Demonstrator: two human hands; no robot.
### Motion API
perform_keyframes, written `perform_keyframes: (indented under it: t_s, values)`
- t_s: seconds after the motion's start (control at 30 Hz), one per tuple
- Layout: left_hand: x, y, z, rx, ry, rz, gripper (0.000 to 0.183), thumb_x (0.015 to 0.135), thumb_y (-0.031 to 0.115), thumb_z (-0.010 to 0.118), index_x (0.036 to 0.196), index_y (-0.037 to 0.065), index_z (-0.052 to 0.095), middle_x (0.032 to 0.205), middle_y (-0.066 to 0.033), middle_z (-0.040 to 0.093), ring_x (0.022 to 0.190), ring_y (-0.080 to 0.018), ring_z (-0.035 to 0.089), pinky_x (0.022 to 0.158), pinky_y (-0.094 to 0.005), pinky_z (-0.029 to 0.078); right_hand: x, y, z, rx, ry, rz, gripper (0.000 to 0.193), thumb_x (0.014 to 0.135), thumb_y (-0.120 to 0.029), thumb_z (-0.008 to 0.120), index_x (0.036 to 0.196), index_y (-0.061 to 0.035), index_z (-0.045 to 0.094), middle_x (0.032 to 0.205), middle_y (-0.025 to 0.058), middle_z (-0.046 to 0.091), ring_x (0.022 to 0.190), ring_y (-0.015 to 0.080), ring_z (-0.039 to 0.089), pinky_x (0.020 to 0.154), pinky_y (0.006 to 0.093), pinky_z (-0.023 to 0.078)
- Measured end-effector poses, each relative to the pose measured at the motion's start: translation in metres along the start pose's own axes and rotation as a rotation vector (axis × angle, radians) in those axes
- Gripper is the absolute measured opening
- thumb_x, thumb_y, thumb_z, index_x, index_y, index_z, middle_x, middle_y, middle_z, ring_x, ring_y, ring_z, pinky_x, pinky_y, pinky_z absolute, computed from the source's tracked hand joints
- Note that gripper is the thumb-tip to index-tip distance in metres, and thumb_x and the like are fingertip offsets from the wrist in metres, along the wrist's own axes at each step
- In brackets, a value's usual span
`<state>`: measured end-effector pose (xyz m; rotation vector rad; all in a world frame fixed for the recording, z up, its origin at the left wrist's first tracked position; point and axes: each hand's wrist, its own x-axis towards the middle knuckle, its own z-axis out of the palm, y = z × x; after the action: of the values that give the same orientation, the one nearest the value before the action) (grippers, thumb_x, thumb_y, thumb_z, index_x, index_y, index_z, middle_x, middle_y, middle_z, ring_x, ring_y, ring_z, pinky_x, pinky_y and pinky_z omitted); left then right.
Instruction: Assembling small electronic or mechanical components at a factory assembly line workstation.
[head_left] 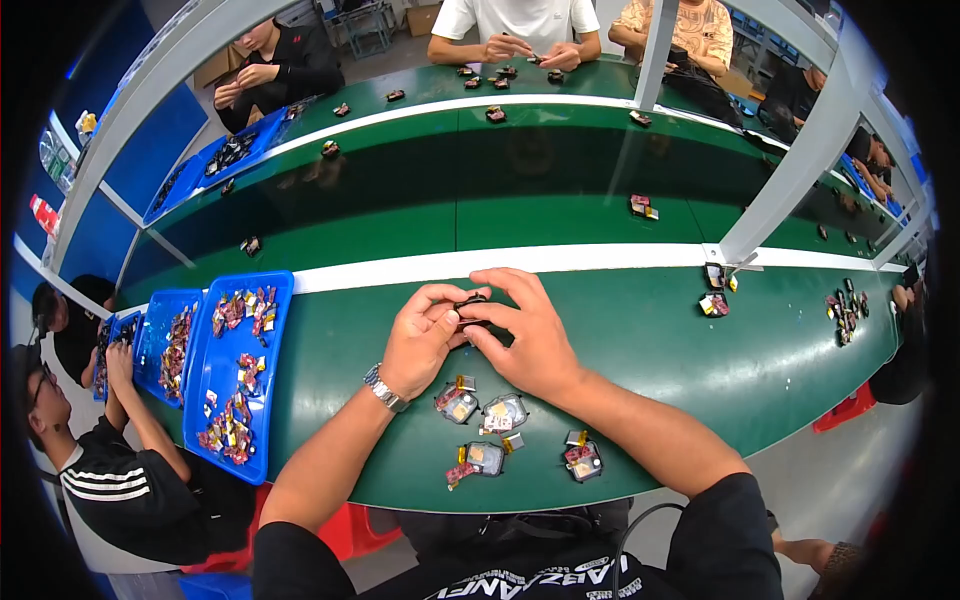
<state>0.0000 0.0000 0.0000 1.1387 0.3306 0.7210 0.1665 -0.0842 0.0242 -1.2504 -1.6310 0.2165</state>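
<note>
I see both hands together in front of the body, just above the green worktop [690, 385]. The left hand [424, 335] and the right hand [522, 335] are closed on the same small black rounded piece [474, 299], which is between the fingertips of the two hands. The fingers cover most of it, so I cannot tell exactly where each one presses. I think the piece is held by both sides because it is small, and one hand can steady it while the other has fine control.

Below the hands lie four dark, rounded-square casings with pale grey inner faces [485, 458], with small silver and yellow parts beside or on them. Three are grouped near each other and the fourth is apart, to the right. They lie between the forearms, probably because this place is easy to see and to reach.

At the left is a blue rectangular plastic tray [222, 355], with loose heaps of small red, yellow and silver parts [232, 430]. Its raised rim seems useful, because such tiny parts could easily scatter. The long white strip [370, 271] runs beyond the hands, and I judge that it marks the limit of this working side.
</note>
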Motion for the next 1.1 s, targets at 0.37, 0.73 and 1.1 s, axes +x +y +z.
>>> perform_keyframes:
  t_s: [0.37, 0.73, 1.1]
  values:
    - [0.001, -0.001, 0.0, -0.05, 0.021, 0.007, 0.022, 0.101, 0.01, 0.053, 0.122, 0.006, 0.049, 0.133, -0.0162, 0.058, 0.116, -0.02, 0.06, 0.097, -0.0366, 0.052, 0.002, 0.002, 0.005, 0.1, 0.018, 0.051, 0.017, 0.079, -0.004, 0.069, 0.096, -0.0062, 0.072, 0.125, 0.0103, 0.061, 0.123, 0.0316, 0.051, 0.099, 0.0414, 0.046]
    - [-0.001, -0.001, 0.004, -0.056, 0.1, -0.046, 0.027, 0.101, 0.008, 0.05, 0.128, 0.004, 0.047, 0.118, -0.0096, 0.064, 0.107, -0.0161, 0.063, 0.092, -0.0336, 0.054, 0.008, -0.001, 0.001, 0.018, 0.081, 0.001, 0.014, 0.079, -0.003, 0.07, 0.093, -0.0045, 0.069, 0.11, 0.0091, 0.061, 0.104, 0.0272, 0.057, 0.084, 0.037, 0.05]
    - [0.001, 0.005, 0.009, -0.062, 0.117, -0.092, 0.029, 0.1, 0.01, 0.054, 0.128, 0.004, 0.046, 0.113, -0.0085, 0.064, 0.107, -0.0162, 0.063, 0.094, -0.0355, 0.054, 0.007, -0.003, 0.0, -0.224, 0.05, -0.121, 0.018, 0.077, -0.005, 0.073, 0.094, -0.0033, 0.067, 0.094, 0.0071, 0.059, 0.086, 0.0236, 0.061, 0.067, 0.0341, 0.054]
